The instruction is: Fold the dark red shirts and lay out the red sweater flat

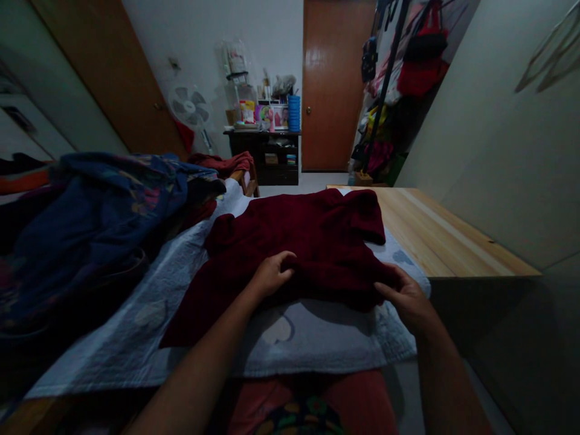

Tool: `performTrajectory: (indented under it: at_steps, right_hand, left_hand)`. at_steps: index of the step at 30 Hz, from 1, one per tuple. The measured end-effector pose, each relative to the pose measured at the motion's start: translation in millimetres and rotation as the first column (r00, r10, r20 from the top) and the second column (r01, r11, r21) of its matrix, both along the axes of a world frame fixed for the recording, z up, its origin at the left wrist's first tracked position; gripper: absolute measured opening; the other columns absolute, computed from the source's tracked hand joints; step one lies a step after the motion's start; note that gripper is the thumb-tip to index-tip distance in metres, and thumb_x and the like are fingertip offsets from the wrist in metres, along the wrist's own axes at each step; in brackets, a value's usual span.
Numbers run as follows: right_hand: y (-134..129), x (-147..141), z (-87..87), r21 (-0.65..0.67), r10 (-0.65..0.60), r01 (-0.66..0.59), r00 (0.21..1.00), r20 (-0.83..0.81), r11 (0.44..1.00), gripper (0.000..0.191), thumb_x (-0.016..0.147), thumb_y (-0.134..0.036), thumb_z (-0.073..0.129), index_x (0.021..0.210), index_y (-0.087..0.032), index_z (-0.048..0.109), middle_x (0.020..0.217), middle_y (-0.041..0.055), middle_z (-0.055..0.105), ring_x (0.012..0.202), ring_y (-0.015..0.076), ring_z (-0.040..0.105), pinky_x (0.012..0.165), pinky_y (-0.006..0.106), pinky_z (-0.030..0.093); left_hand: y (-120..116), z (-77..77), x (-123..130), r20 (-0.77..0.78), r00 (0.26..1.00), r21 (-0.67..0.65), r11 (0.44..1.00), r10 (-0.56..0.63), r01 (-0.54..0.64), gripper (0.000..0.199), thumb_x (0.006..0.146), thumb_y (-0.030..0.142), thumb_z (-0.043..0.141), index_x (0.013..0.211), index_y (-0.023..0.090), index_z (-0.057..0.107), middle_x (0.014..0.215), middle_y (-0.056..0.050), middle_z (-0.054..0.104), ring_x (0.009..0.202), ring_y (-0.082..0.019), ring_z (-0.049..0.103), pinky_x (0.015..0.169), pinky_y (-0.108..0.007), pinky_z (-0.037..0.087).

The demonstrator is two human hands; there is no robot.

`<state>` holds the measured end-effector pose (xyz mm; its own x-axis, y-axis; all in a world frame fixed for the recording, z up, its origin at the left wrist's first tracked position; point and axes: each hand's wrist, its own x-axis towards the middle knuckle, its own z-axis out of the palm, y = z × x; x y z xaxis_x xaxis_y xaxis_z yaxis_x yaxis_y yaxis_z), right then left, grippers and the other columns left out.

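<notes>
At the frame's center, a dark red garment (pixel 308 232) lies on a pale quilt (pixel 317 347). Our left hand (pixel 273 273) rests on its near part, fingers slightly apart; our right hand (pixel 405 298) pinches its right edge.

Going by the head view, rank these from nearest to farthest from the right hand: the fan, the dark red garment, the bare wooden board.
1. Dark red garment: at the right hand, its edge at the fingers.
2. Wooden board: just beyond, on the right.
3. Fan: back left, by the wall.
</notes>
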<state>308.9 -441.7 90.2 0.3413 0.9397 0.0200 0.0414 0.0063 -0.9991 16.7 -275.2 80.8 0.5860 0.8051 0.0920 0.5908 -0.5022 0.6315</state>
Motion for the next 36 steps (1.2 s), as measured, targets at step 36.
performTrajectory:
  at_steps: [36]
  right_hand:
    - [9,-13,-1.7,-0.131,-0.218,0.215,0.976,-0.006,0.968,0.049,0.069,-0.05,0.068,0.106,-0.018,0.063,0.075,0.0025,0.066,0.063,0.0186,0.057,0.055,0.029,0.046]
  left_hand:
    - [-9,-8.5,10,-0.057,0.956,-0.099,0.955,-0.287,0.281,0.036,0.079,0.016,0.053,0.113,0.022,0.063,0.112,-0.003,0.068,0.101,-0.018,0.062,0.09,-0.027,0.046]
